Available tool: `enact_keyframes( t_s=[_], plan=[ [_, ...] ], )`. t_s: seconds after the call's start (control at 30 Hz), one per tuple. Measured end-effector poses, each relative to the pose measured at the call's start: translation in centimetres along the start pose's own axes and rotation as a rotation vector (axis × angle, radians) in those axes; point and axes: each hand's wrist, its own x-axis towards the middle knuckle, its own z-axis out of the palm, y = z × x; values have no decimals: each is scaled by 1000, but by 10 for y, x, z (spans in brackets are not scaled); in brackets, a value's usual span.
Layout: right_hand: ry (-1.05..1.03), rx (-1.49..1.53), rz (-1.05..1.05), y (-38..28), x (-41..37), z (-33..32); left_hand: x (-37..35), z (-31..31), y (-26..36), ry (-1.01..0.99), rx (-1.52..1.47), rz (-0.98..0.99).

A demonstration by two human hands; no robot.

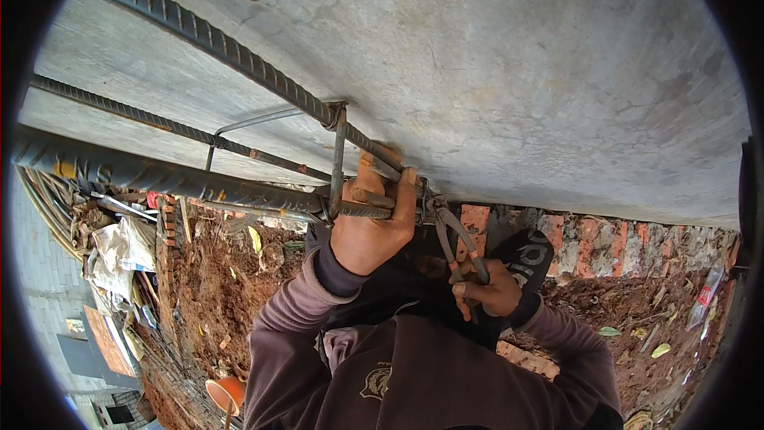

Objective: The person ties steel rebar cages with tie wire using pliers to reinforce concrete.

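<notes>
My left hand (370, 235) is wrapped around the ribbed steel rebar (278, 197) of a long cage, close to its end. Its fingers reach up between the bars. In my right hand (495, 290) are the handles of a pair of pincers (456, 237). The jaws meet the cage end just right of my left fingers; whether they grip tie wire there I cannot make out. A thin steel stirrup (338, 155) crosses the bars left of my left hand, with wire twisted at its upper corner.
A grey concrete wall (541, 72) runs alongside the cage. Below it lie a brick footing (593, 245) and red soil (211, 287). White sacking (123, 253), hoses (49, 211) and an orange bucket (227, 391) are at the left. My shoe (532, 261) is near the pincers.
</notes>
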Motion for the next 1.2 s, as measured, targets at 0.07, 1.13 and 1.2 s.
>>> enact_keyframes(
  t_s=[0.07, 1.13, 1.2],
  plan=[
    [5, 21, -12, 4, 0, 2, -1, 2, -3, 15, -43, -18],
    [-381, 70, 299, -54, 4, -83, -2, -1, -14, 13, 44, 44],
    [-431, 203, 253, -44, 6, -79, -2, -2, -14, 6, -1, 13]
  ],
)
